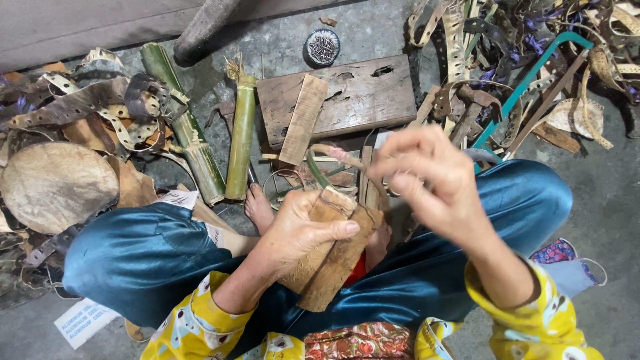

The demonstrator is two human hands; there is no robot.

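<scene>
- Head view: the left hand (303, 230) is clamped round a bundle of brown bark slabs (333, 257), thumb across the top face, fingers wrapped beneath; the bundle sits over the lap, between the knees in blue satin trousers (133, 257).
- The right hand (430, 180) is raised just above and to the right of the bundle, fingers bunched as if pinching; it is motion-blurred, so I cannot tell whether anything thin is held. A curved green strip (320, 170) arcs from the top of the bundle towards that hand.
- Handling, as a judgement: the slabs look stiff, dry, light and rough, so unlikely to slip; edges may splinter or crack if bent. Mid-length, where the left hand sits, looks the sound place to hold. The strip looks springy and thin, best pinched near its end.
- Around: two bamboo lengths (240, 137) on the floor ahead, a wooden block (363, 93) with a small slat (303, 120) on it, a round tin of nails (323, 47), a hammer (470, 110), a teal-framed saw (527, 83), heaps of punched scrap strips (100, 107).
- Hidden: the bundle's lower end is tucked against the lap; the left fingers are out of sight; a bare foot (259, 208) partly shows.
</scene>
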